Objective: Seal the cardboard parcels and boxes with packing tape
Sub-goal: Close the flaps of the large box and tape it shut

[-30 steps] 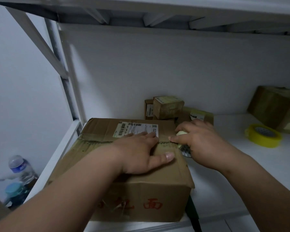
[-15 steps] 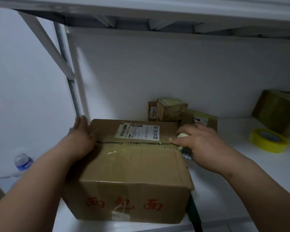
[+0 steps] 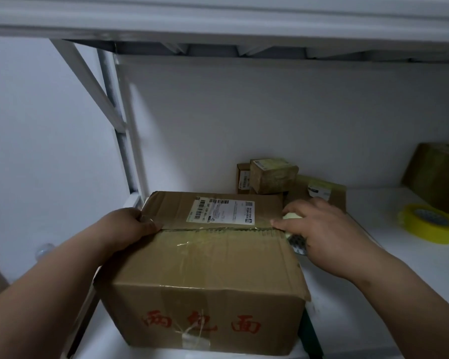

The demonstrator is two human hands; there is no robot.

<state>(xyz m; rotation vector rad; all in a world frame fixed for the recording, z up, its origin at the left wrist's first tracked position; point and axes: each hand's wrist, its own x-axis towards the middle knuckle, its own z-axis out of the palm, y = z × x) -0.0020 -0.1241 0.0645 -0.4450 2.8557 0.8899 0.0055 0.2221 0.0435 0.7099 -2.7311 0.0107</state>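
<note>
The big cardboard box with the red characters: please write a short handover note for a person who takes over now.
Left hand: grips the left end of the big box, thumb on the taped seam.
Right hand: holds a tape roll at the right end of the seam, fingertip pressing there.
Done: clear tape lies along the top seam.
Left: cut the tape and press down its ends.
A yellow tape roll lies on the shelf, far right.
</note>
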